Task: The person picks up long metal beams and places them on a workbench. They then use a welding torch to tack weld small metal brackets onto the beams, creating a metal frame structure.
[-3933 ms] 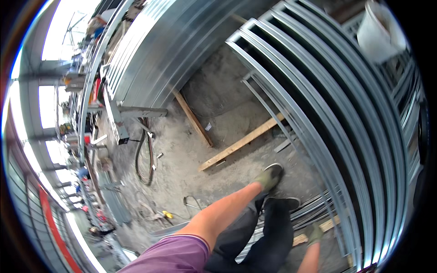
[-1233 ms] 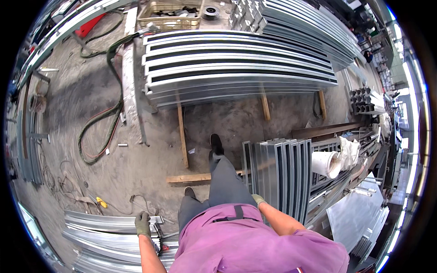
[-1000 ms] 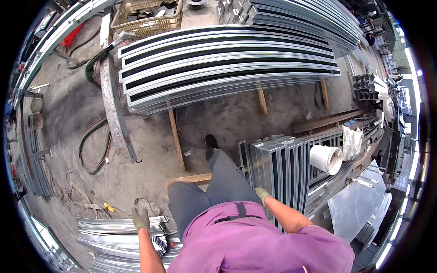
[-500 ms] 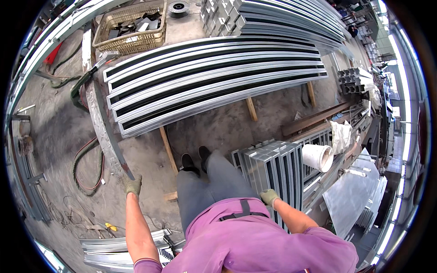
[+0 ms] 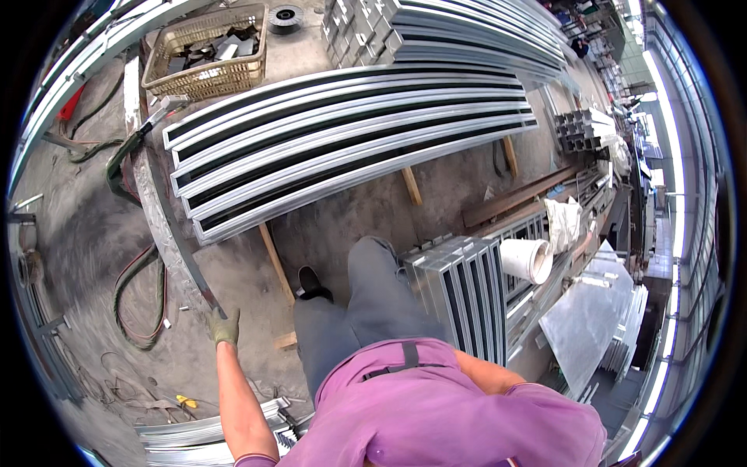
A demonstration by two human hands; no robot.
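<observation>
My left hand, in a green-grey work glove, closes around the near end of a long, grey, stained metal beam. A welding gun with a thick green cable lies across the far part of that beam. My right hand is hidden behind my body; only part of the bare forearm shows beside the purple shirt. Close to that arm stands a stack of silver metal frames with dark slots. In front of my legs, long silver frames lie side by side on wooden strips.
A yellow plastic crate of metal pieces and a wire spool stand far left. Stacked profiles are beyond. To the right are a white bucket and a metal sheet. A looped cable lies left on the floor.
My right hand has left the stacked frames and gone out of sight behind my body. One leg has stepped forward. My left hand stays at the beam's end.
</observation>
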